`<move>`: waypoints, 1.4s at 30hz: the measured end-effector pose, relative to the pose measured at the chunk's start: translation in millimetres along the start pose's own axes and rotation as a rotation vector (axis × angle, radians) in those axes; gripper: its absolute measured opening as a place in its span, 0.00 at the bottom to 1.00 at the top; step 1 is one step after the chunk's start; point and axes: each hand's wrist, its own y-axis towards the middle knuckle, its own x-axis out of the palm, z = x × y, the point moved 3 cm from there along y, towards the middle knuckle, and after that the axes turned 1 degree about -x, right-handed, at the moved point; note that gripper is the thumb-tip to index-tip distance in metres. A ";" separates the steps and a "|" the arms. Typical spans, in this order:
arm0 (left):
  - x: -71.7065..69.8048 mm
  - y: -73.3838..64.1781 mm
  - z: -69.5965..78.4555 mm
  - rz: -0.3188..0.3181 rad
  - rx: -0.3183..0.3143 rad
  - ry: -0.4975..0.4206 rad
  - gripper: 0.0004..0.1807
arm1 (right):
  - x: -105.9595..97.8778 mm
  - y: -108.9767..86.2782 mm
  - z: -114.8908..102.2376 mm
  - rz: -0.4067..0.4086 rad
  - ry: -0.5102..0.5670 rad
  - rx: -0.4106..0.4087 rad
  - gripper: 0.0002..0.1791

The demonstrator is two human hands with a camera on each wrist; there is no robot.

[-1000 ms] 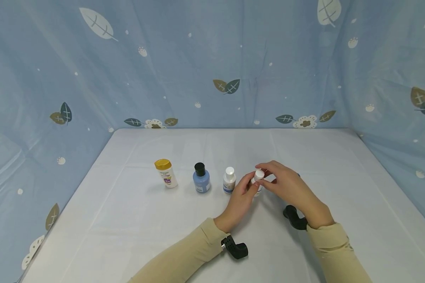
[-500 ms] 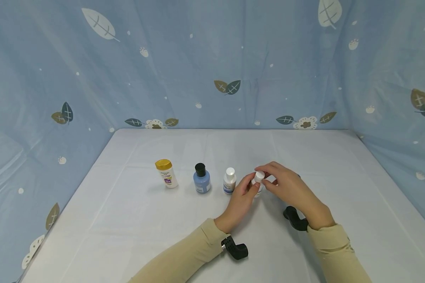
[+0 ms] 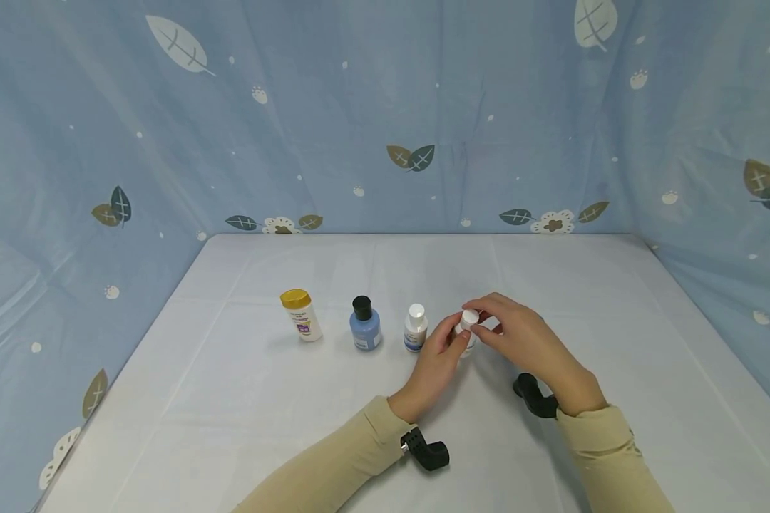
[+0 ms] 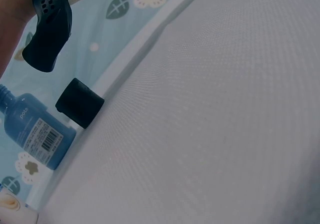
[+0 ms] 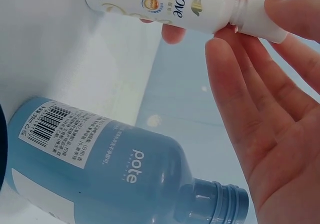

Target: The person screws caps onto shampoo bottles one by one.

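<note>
In the head view my left hand (image 3: 431, 367) holds the body of a small white Dove bottle (image 5: 170, 1). My right hand (image 3: 526, 338) pinches its white cap (image 3: 470, 316) between thumb and fingers. Close up in the right wrist view, the cap sits at the bottle's neck, its top partly hidden by the thumb. An uncapped blue bottle (image 5: 115, 159) stands beside the Dove bottle; my right hand mostly hides it in the head view. A loose black cap (image 4: 80, 103) rests on the table near that blue bottle in the left wrist view.
Left of my hands stand another white-capped bottle (image 3: 415, 329), a blue bottle with a black cap (image 3: 365, 329) and a white bottle with a yellow lid (image 3: 304, 320). All are on a white-covered table (image 3: 250, 427). A blue leaf-patterned curtain (image 3: 334, 107) surrounds it.
Hardly anything differs: both hands stay at the bottle, with only very slight movement of the right fingers at the cap. The other bottles stand still.
</note>
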 end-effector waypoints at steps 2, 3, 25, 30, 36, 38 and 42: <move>0.5 2.0 -7.5 0.005 -0.001 0.003 0.18 | 0.2 0.3 0.2 0.005 -0.003 0.009 0.17; 0.7 2.3 -9.4 0.009 0.001 0.003 0.18 | 0.3 0.6 0.3 0.007 -0.003 0.016 0.17; -0.3 -3.1 8.1 -0.005 -0.013 0.019 0.18 | 2.8 0.2 1.9 -0.043 -0.040 -0.022 0.21; 0.8 1.1 -8.6 0.001 -0.014 0.027 0.17 | 2.6 0.0 2.5 -0.036 -0.034 -0.003 0.19; 0.7 1.6 -10.9 0.004 -0.009 0.035 0.17 | 0.5 -0.3 1.5 -0.032 -0.002 0.018 0.18; 0.6 1.5 -10.5 0.007 -0.013 0.037 0.17 | 0.1 -0.3 1.1 -0.029 0.000 0.012 0.18; 0.8 1.7 -10.4 0.009 -0.018 0.037 0.17 | -0.6 -0.3 0.4 -0.018 -0.002 0.007 0.18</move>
